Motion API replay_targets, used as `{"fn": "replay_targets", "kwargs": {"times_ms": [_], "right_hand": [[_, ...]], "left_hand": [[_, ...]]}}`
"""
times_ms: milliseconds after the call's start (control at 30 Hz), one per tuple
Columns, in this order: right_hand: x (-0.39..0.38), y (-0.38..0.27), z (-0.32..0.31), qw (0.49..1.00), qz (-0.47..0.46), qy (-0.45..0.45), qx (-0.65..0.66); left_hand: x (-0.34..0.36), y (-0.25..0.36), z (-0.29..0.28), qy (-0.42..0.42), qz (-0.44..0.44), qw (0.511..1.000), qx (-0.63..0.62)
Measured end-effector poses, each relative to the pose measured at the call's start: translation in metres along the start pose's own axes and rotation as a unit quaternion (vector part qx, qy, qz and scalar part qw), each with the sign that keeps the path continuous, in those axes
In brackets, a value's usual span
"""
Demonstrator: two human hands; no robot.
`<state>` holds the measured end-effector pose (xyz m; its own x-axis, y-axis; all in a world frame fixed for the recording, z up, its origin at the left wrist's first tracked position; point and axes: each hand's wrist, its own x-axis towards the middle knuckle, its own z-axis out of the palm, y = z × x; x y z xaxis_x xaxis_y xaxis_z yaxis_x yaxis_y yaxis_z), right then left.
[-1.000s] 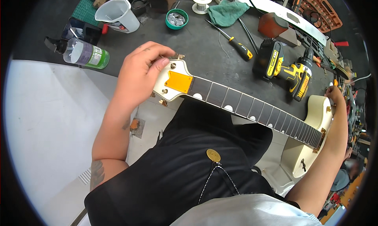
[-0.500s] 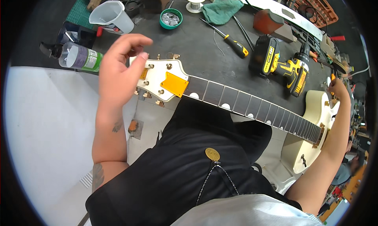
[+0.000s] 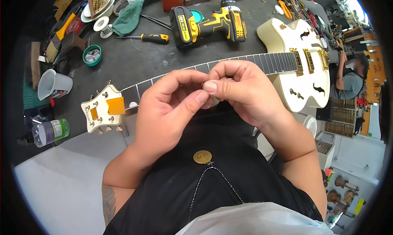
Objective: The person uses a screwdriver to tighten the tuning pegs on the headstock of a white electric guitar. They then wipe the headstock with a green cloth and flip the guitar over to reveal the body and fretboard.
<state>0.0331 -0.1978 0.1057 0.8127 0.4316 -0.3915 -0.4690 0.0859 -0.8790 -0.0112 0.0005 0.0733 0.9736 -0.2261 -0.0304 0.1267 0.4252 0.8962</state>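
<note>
A dark bench (image 3: 135, 63) is shown from above, with a cream hollow-body guitar (image 3: 299, 54) laid across it, the body toward the right edge and the headstock (image 3: 102, 110) toward the left edge, where an orange tag is fixed to its face. The dark fingerboard (image 3: 270, 63) is partly covered by the two hands. A yellow and black cordless drill (image 3: 208, 22) is laid near the far edge, behind the neck. The left hand (image 3: 168, 108) and the right hand (image 3: 241, 91) are brought together over the middle of the neck, thumb tips touching. A very small object (image 3: 203, 84) appears to be pinched between the fingertips of both hands; its kind cannot be told. A screwdriver (image 3: 147, 38) with a yellow and black handle is seen left of the drill, and a small green dish (image 3: 92, 54) near the far left corner.
</note>
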Motion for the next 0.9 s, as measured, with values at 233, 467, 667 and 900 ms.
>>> {"fn": "replay_targets", "kwargs": {"times_ms": [233,467,667,900], "right_hand": [[-0.007,0.019,0.023,0.994,-0.094,-0.029,0.041],[-0.012,0.024,0.02,0.989,-0.14,0.029,-0.03],[-0.013,0.024,0.014,0.97,-0.224,0.034,-0.086],[-0.004,0.028,0.016,0.964,-0.246,0.018,-0.094]], "left_hand": [[-0.02,-0.002,-0.014,0.073,0.037,0.997,-0.012],[-0.053,0.037,-0.061,0.167,0.114,0.97,0.131],[-0.072,0.064,-0.145,0.309,0.043,0.848,0.429],[-0.075,0.058,-0.162,0.326,-0.017,0.789,0.521]]}}
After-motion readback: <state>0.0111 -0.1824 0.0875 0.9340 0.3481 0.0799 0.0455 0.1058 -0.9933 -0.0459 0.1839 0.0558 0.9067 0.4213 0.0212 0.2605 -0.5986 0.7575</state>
